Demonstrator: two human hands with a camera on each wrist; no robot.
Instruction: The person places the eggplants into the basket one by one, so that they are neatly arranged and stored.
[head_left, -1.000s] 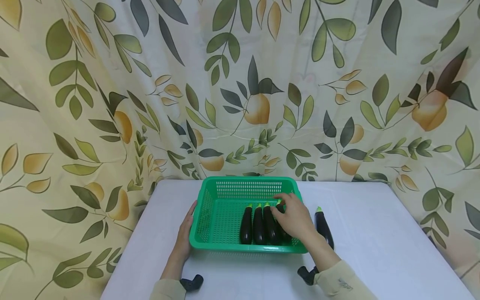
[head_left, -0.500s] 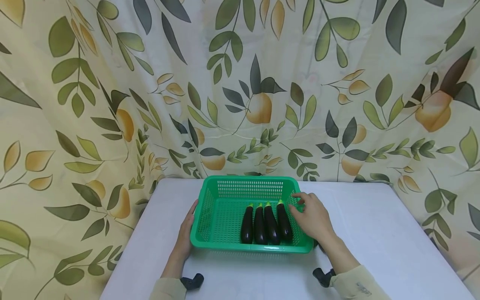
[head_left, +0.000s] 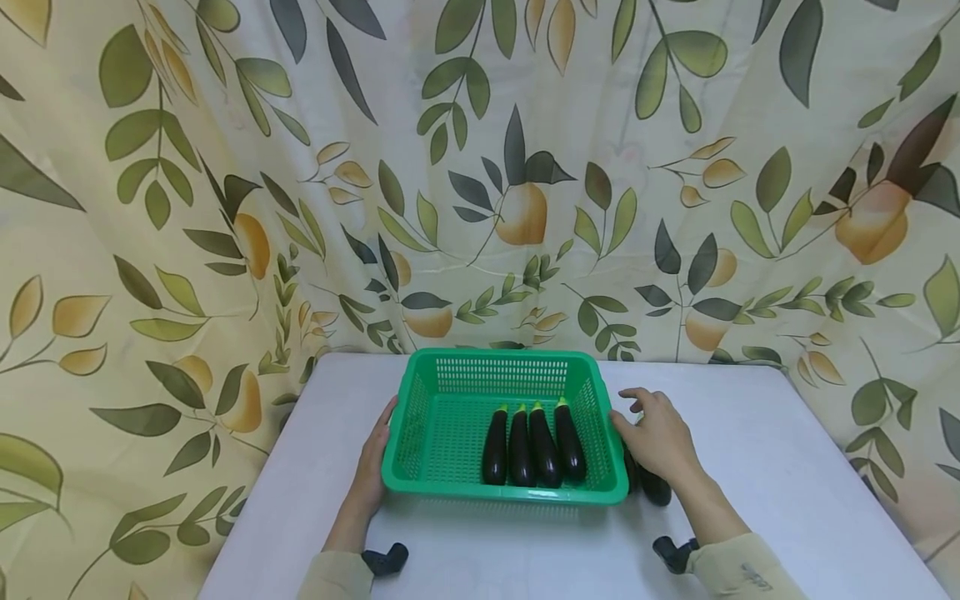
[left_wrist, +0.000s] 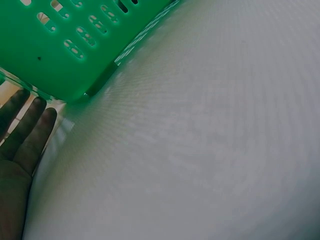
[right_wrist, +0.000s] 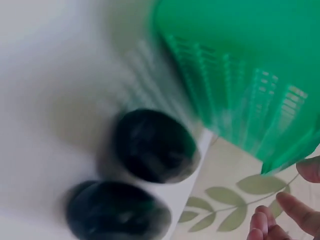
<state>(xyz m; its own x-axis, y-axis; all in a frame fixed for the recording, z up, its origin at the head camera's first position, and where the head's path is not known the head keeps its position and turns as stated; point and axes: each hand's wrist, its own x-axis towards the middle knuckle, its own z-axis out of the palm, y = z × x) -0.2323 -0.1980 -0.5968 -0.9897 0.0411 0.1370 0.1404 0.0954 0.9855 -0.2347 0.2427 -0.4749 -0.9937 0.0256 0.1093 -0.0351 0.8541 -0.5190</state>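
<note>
A curtain (head_left: pixel 480 208) printed with leaves and fruit hangs at 12 o'clock, behind a white-covered counter (head_left: pixel 750 467). On the counter a green basket (head_left: pixel 450 490) sits upright. The left hand (head_left: pixel 372 462) touches the basket's wall at 9 o'clock, its fingers straight and pinching nothing. The right hand (head_left: pixel 660 433) is just outside the rim at 3 o'clock, thumb and fingers spread apart, with nothing between them. A second ago it was over the basket's inside; now it has swung out past the rim, which suggests the work has passed from the contents to what lies beside the basket. Four dark eggplants (head_left: pixel 543 450) lie side by side inside, toward 4 o'clock, their green stem ends (head_left: pixel 562 402) facing 12. Two loose eggplants (head_left: pixel 655 489) lie on the counter between 3 and 4 o'clock, partly hidden beneath the right hand.
</note>
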